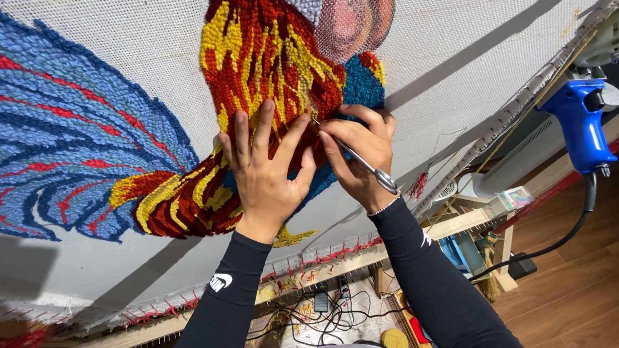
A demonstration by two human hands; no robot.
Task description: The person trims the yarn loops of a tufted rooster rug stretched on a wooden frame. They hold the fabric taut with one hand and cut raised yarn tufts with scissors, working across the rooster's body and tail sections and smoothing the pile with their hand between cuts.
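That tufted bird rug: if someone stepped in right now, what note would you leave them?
Left hand: flat, fingers spread, pressing the red and yellow pile of the tufted bird rug.
Right hand: holds small metal scissors, tips at the pile beside the left fingertips.
Blue tufting gun hangs at the frame's right, untouched.
Done: blue, red and yellow areas are filled.
Left: white backing cloth around the bird is bare.

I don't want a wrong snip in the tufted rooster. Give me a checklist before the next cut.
1. Left hand flat on the yarn, steadying it: ok.
2. Right hand gripping the scissors: ok.
3. Scissor tips visible: cannot tell, hidden in the pile.
4. Left fingers apart from the tips: not ok, very close.
5. Cloth taut on the frame: ok.
6. Tufting gun hung aside: ok.
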